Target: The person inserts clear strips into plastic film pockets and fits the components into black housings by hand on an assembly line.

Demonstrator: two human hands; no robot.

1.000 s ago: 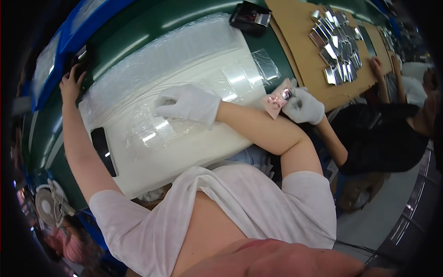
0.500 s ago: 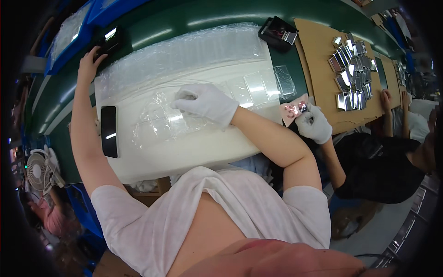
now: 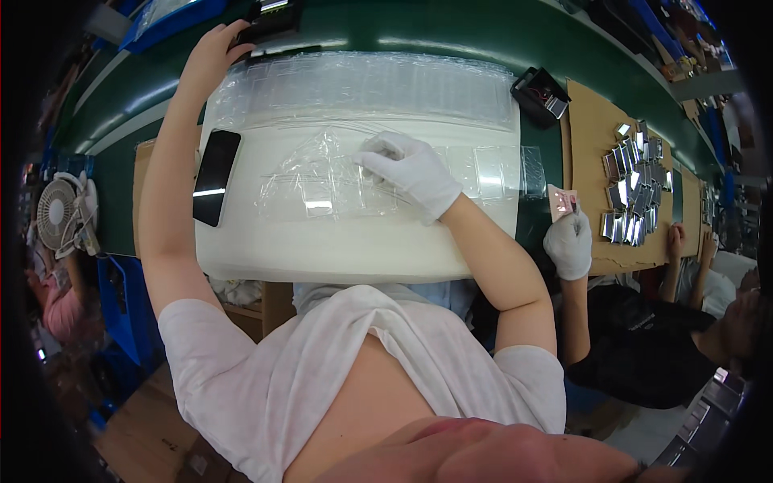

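Observation:
At the far left, my bare left hand (image 3: 214,58) has its fingers and thumb around the near edge of a small black tray (image 3: 274,24). My right hand (image 3: 412,171), in a white glove, rests over the middle of the white padded work surface (image 3: 338,253). Its fingers are pinched together above clear plastic film (image 3: 294,187); anything between them is too small to make out. Thin transparent sheets (image 3: 489,173) lie to the right of that hand. Behind it spreads a wide row of clear plastic pouches (image 3: 362,88).
A phone (image 3: 217,177) lies at the pad's left edge. On the right stand a black box (image 3: 539,97) and cardboard (image 3: 592,153) bearing several shiny metal pieces (image 3: 632,189). A co-worker's gloved hand (image 3: 569,245) holds a pinkish card there. A fan (image 3: 60,211) is at left.
The whole view has turned and shifted, so the table sits differently in it. The co-worker's gloved hand with the pinkish card has drawn away from the pad. Both my hands keep their grips.

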